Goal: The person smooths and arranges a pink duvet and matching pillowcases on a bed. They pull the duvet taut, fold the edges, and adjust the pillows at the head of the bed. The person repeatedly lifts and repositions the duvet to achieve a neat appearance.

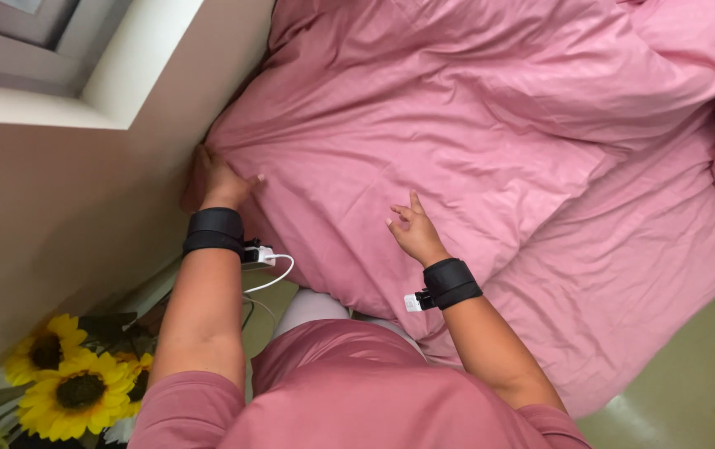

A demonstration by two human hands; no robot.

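Left hand (223, 185) pressed into pink duvet (457, 150) edge by wall (66, 208), fingers bunched in fabric, seemingly tucking. Right hand (414, 233) hovering over spread duvet, loosely open, empty. Sunflowers (66, 382) lower left.

Pretty clearly a bedroom in someone's home: a bed (623, 274) with a rumpled pink duvet (457, 125) fills most of the frame, pushed up against a beige wall (58, 191) on the left. There's a window sill (125, 75) in the upper left, yellow sunflowers (66, 387) in the lower left corner, and pale green floor (681, 391) lower right
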